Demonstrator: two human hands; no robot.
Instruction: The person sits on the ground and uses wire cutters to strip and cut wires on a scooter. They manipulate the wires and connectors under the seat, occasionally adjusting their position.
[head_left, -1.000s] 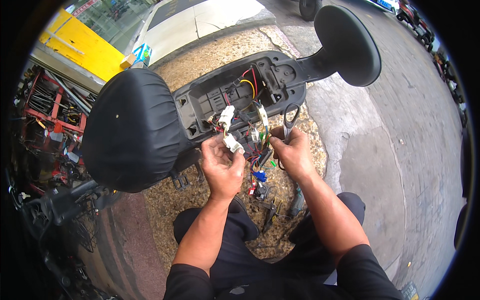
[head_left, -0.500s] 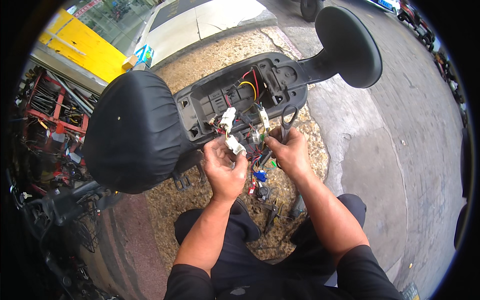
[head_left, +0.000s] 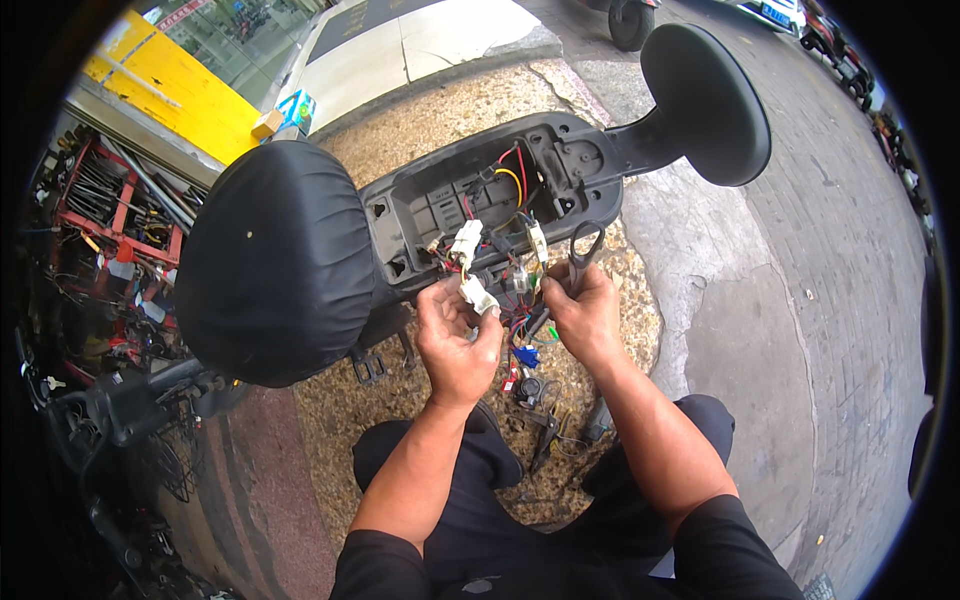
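Observation:
My left hand (head_left: 455, 345) pinches a white plastic wire connector (head_left: 479, 296) between thumb and fingers. Another white connector (head_left: 466, 243) sits just above it, with wires between the two. In my right hand (head_left: 592, 320) is a pair of scissors (head_left: 579, 263), its dark handle loop sticking up past the fingers; the blades are hidden. Close to the right fingertips hangs a slim pale connector (head_left: 538, 242). Behind both hands lies the open black seat compartment (head_left: 440, 195) of a scooter, with red and yellow wires inside. A blue connector (head_left: 526, 355) hangs in the wire bundle below.
A black padded seat (head_left: 275, 265) rises at the left, and a black backrest (head_left: 715, 105) stands at the far right. Red tool racks (head_left: 122, 215) fill the far left. Loose parts and a dark hand tool (head_left: 543, 440) lie on the ground between my legs.
The whole view has shifted slightly, the scene sitting a little lower and to the right. Both hands keep the same grips, close to where they were over the wires.

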